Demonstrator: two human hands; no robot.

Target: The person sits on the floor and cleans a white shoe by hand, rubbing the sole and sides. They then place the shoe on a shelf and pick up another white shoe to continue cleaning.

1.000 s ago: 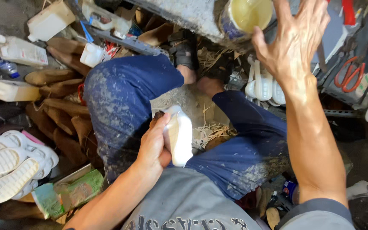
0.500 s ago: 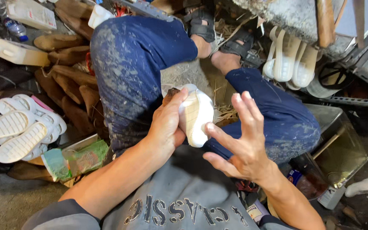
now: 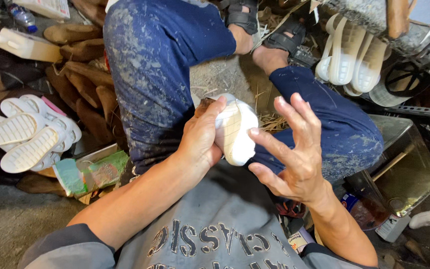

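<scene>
My left hand point(image 3: 202, 142) grips the white sole point(image 3: 235, 132); my right hand point(image 3: 294, 154), fingers spread and empty, has dropped to its 3 o'clock, probably to press.

Matt white rubbery shoe sole point(image 3: 235, 132), faintly grid-scored, gripped in left hand point(image 3: 202, 142). Blue denim trousers point(image 3: 160, 69), coarse, speckled with pale dried smears. Grey knit sweatshirt point(image 3: 210, 224), soft and dull. Ribbed white soles point(image 3: 21, 139), matt. Brown leather pieces point(image 3: 83, 92), suede-rough. Scuffed shiny metal tin point(image 3: 409, 164).

left hand point(image 3: 202, 142) covers most of the white sole point(image 3: 235, 133), shoe upper barely peeks out; bottle point(image 3: 23, 15) cut off at top edge
</scene>
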